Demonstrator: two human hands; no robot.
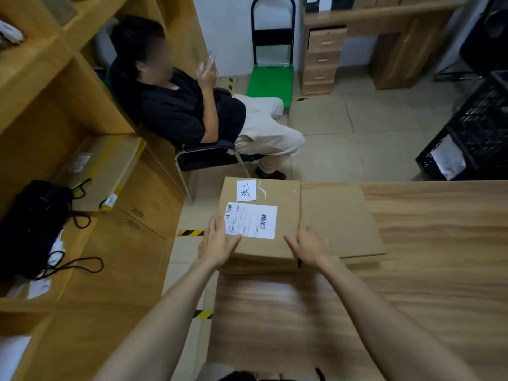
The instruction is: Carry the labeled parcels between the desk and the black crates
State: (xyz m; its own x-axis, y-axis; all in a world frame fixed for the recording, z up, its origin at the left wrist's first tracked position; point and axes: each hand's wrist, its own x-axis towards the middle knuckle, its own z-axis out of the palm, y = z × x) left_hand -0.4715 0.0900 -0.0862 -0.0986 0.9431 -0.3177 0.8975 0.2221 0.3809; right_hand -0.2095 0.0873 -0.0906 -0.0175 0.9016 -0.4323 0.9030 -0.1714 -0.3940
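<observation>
A flat brown cardboard parcel (277, 193) with a white barcode label and a small handwritten slip lies at the left end of the wooden desk (412, 270). It lies on other flat cardboard pieces (338, 221) that stick out to its right. My left hand (218, 242) rests on the parcel's near left corner, fingers fairly straight, thumb on top by the label. My right hand (309, 246) lies flat on its near right edge. Black crates (478, 127) stand on the floor at the far right, one holding a white packet.
A person sits leaning back on a chair (209, 158) just beyond the desk's left end. Wooden shelving (55, 86) fills the left side, holding a labeled box (101, 171) and a black bag (33, 226). A green trolley (270, 81) and another desk (357, 45) stand at the back.
</observation>
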